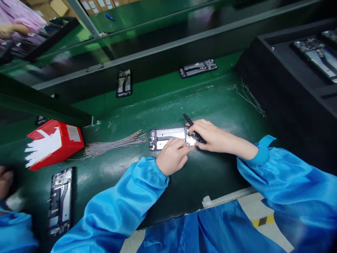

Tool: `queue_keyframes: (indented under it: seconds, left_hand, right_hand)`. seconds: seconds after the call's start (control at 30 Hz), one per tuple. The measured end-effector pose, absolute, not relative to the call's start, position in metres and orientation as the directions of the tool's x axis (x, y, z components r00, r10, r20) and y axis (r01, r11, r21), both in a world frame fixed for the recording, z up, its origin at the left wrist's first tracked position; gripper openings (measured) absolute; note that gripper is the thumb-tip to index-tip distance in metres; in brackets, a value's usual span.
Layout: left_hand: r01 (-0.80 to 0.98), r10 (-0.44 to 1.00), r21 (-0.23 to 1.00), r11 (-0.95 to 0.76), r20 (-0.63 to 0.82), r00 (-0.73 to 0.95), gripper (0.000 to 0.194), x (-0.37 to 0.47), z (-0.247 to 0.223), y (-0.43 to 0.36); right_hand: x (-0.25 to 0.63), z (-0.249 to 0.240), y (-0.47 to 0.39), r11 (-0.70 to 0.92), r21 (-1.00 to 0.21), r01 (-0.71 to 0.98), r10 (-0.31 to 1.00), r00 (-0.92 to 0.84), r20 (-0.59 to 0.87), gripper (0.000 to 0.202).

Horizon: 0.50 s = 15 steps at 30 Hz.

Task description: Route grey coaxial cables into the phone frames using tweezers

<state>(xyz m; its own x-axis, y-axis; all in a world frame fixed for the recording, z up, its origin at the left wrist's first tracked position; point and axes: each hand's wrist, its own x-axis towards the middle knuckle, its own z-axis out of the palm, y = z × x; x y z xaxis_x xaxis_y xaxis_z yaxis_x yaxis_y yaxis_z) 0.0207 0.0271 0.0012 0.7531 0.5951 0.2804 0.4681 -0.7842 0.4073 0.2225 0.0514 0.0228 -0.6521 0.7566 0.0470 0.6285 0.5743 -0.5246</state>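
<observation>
Left hand (172,157): bent fingers on the silver-and-black opened phone chassis (170,133), index finger reaching to its right-end board. Can't tell whether the fingertips pinch anything. Right hand (207,131): thumb and fingers pinching a slim black stick tool (188,118), slanted over that same board. Chassis lies flat, lengthwise, mid-depth on the dark green counter (158,109), between front and back edges. Just left of it: fanned bundle of thin grey cables (116,144), then a red open box (70,137) with white paper strips (46,146) sticking out. Second opened phone chassis (61,200) toward the counter's front-left corner, near a co-worker's hand (5,182). Two more chassis along the back edge. At the right edge: black block-shaped tray (284,102) holding phone chassis, loose thin grey wires (250,96) beside its left side.
</observation>
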Motion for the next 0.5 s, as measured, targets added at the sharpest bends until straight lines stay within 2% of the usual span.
queue_keyframes:
  seconds: [0.17, 0.23, 0.4, 0.5]
  left_hand:
    - [0.513, 0.559, 0.228, -0.828, 0.250, 0.791, 0.028, 0.024, 0.007, 0.027]
    - [0.498, 0.539, 0.217, -0.840, 0.230, 0.810, 0.028, 0.020, 0.009, 0.031]
    - [0.378, 0.513, 0.428, -0.821, 0.262, 0.817, 0.030, 0.003, 0.007, 0.047]
    - [0.336, 0.512, 0.481, -0.810, 0.301, 0.805, 0.031, -0.002, 0.002, 0.051]
  right_hand:
    - [0.218, 0.022, 0.050, 0.548, -0.523, 0.653, 0.778, -0.627, 0.032, 0.030]
    - [0.219, 0.020, 0.050, 0.535, -0.539, 0.651, 0.784, -0.620, 0.030, 0.034]
    - [0.224, 0.019, 0.049, 0.488, -0.591, 0.642, 0.803, -0.595, 0.016, 0.038]
    - [0.224, 0.020, 0.049, 0.478, -0.598, 0.643, 0.806, -0.592, 0.009, 0.037]
